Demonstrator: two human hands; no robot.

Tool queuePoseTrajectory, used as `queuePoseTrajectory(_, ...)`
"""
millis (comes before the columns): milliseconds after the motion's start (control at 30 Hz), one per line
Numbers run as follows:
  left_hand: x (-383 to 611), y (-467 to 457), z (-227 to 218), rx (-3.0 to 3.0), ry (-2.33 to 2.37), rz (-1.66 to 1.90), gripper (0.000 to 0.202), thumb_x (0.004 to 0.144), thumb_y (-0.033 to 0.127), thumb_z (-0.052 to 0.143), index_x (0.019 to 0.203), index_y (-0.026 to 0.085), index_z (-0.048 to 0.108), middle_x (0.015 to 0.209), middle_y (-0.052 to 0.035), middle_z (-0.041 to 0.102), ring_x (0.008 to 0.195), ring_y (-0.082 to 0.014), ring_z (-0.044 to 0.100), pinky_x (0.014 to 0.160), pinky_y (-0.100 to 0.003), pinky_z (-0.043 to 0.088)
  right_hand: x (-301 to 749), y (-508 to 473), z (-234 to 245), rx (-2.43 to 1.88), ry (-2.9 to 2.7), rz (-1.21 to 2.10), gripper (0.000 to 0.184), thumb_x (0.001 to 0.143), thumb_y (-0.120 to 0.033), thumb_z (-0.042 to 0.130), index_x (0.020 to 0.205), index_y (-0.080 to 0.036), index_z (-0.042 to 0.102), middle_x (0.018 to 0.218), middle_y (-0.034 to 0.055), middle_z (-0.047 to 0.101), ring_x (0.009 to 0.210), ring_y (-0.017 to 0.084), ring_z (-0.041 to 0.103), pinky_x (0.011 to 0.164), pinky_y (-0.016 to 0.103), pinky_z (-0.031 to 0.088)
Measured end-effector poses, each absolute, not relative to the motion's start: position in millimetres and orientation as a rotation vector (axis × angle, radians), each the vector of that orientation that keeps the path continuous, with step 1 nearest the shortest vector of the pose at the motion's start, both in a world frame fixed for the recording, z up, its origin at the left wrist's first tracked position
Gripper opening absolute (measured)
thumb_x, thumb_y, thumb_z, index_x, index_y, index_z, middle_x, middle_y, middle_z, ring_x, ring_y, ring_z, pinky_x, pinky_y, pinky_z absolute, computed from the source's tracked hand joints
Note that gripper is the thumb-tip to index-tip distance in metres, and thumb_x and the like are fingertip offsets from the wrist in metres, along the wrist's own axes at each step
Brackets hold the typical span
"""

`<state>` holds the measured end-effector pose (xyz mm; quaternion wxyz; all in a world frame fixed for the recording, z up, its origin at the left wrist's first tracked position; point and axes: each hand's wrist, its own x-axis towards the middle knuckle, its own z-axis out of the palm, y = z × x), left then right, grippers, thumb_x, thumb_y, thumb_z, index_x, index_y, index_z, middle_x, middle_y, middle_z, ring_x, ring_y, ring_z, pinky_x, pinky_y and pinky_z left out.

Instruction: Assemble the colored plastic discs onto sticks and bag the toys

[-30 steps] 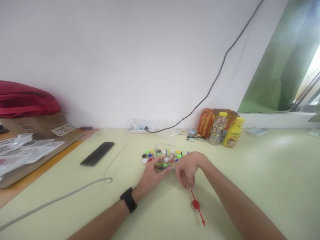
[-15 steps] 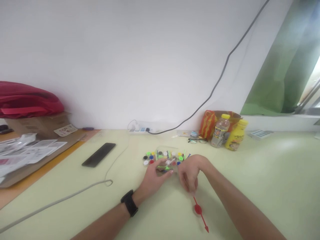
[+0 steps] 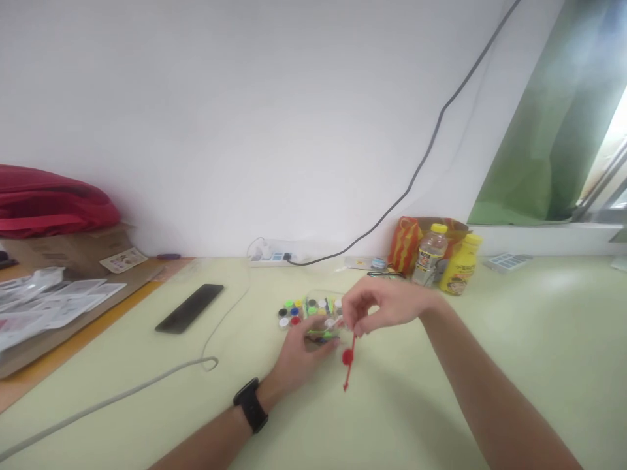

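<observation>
My right hand (image 3: 386, 303) is raised over the table with thumb and fingers pinched on the top end of a red plastic arrow (image 3: 347, 357). The arrow hangs down, with a round disc at its middle and a pointed tip below. My left hand (image 3: 296, 352), with a black watch (image 3: 251, 405) on the wrist, curves its thumb and fingers around a small clear container (image 3: 323, 334) holding green and blue pieces. Just behind the hands stand small paint pots (image 3: 294, 312) with coloured lids; my right hand covers some of them.
A black phone (image 3: 190, 308) and a grey cable (image 3: 122, 390) lie to the left. Two yellow-capped bottles (image 3: 431, 251) stand before a red-and-yellow bag (image 3: 402, 245) at the back right, beside glasses (image 3: 385, 274). A power strip (image 3: 269, 259) sits against the wall. Papers (image 3: 73, 300) cover cardboard at far left.
My right hand has lifted and turned, bringing the red arrow up and to the left, closer to my left hand. My left hand keeps its place around the clear container.
</observation>
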<state>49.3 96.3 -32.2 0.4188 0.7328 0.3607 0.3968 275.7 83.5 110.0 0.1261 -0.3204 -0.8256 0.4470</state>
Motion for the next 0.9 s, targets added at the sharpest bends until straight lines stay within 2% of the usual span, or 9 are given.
queuePoseTrajectory(100,49,94,-32,1.827,0.897,0.961,0.041,0.082,0.038,0.076,0.12,0.025,0.069,0.107,-0.0053,0.075,0.098,-0.0283,0.069,0.081,-0.037,0.057,272,68,128,-0.952,-2.114,0.997,0.005,0.082,-0.021,0.066,0.084,-0.017,0.066,0.082,0.0031,0.07,0.077,0.016,0.066,0.07,0.025,0.053)
queuePoseTrajectory(267,50,93,-32,1.856,0.897,0.983,0.039,0.082,0.038,0.076,0.118,0.027,0.069,0.108,-0.0039,0.075,0.102,-0.0266,0.068,0.084,-0.037,0.055,256,60,131,-1.014,-1.916,0.595,0.005,0.081,-0.016,0.063,0.084,-0.017,0.068,0.079,0.0021,0.069,0.072,0.014,0.062,0.068,0.025,0.051)
queuePoseTrajectory(533,50,92,-31,1.812,0.87,0.931,0.041,0.083,0.04,0.075,0.12,0.021,0.067,0.107,-0.0072,0.073,0.097,-0.0257,0.069,0.083,-0.035,0.055,236,63,115,-1.051,-2.103,0.676,0.014,0.085,-0.016,0.058,0.088,-0.018,0.071,0.079,0.0014,0.072,0.075,0.015,0.066,0.069,0.025,0.052)
queuePoseTrajectory(700,50,91,-31,1.842,0.881,0.921,0.042,0.084,0.04,0.074,0.121,0.022,0.067,0.092,-0.0048,0.072,0.082,-0.0222,0.067,0.074,-0.033,0.054,235,63,115,-1.031,-2.168,0.624,0.014,0.083,-0.012,0.058,0.082,-0.019,0.069,0.079,0.0005,0.072,0.075,0.015,0.065,0.068,0.025,0.05)
queuePoseTrajectory(833,50,89,-27,1.849,0.866,0.962,0.038,0.083,0.036,0.075,0.118,0.023,0.068,0.104,-0.0055,0.072,0.093,-0.0237,0.066,0.081,-0.034,0.054,242,62,123,-1.047,-2.12,0.526,0.012,0.086,-0.015,0.057,0.083,-0.019,0.068,0.077,-0.0003,0.068,0.07,0.013,0.06,0.061,0.023,0.046)
queuePoseTrajectory(900,50,89,-25,1.848,0.895,0.983,0.038,0.081,0.035,0.076,0.117,0.024,0.069,0.106,-0.0056,0.072,0.097,-0.0246,0.065,0.083,-0.035,0.054,248,62,125,-1.081,-2.108,0.462,0.01,0.089,-0.02,0.059,0.086,-0.02,0.068,0.083,0.0004,0.069,0.073,0.013,0.059,0.062,0.024,0.045)
